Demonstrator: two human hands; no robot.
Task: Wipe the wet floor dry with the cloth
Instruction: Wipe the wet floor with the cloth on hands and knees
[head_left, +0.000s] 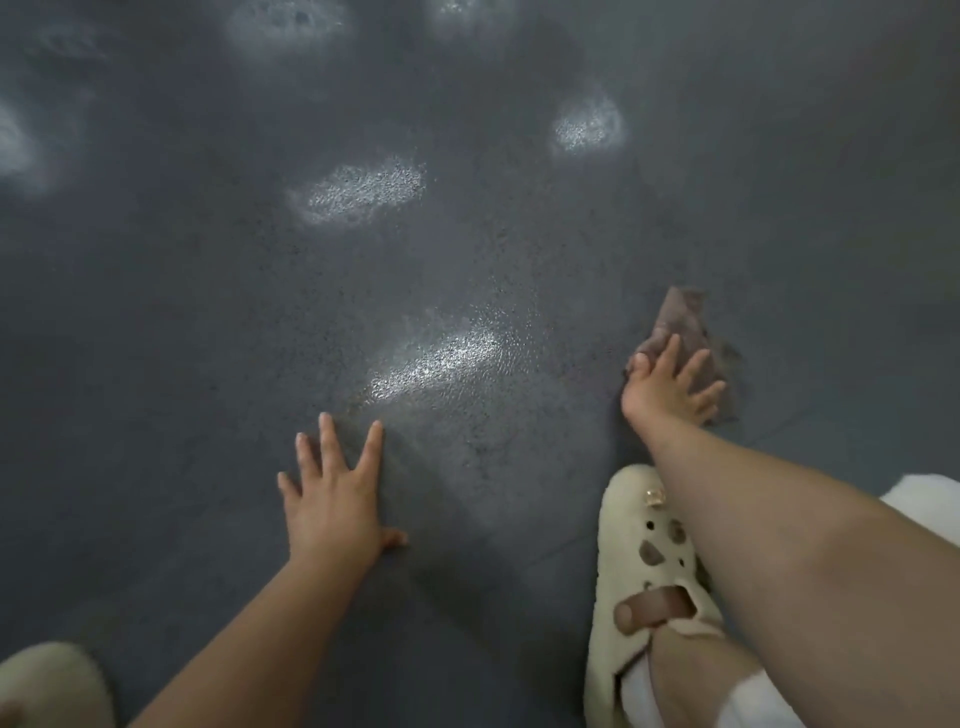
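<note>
A dark grey speckled floor (218, 291) fills the view, with shiny wet patches; one wet patch (441, 358) gleams between my hands. My right hand (670, 384) lies on a crumpled brown cloth (685, 322) at the right, fingers spread and pressing it against the floor. My left hand (337, 493) rests flat on the floor at lower centre, fingers straight and spread, holding nothing.
More wet patches glisten farther off, one (363, 192) ahead at centre and another (589, 124) to the upper right. My right foot in a cream clog (639, 551) stands just behind the right hand. A second cream clog (52, 680) shows at the bottom left corner.
</note>
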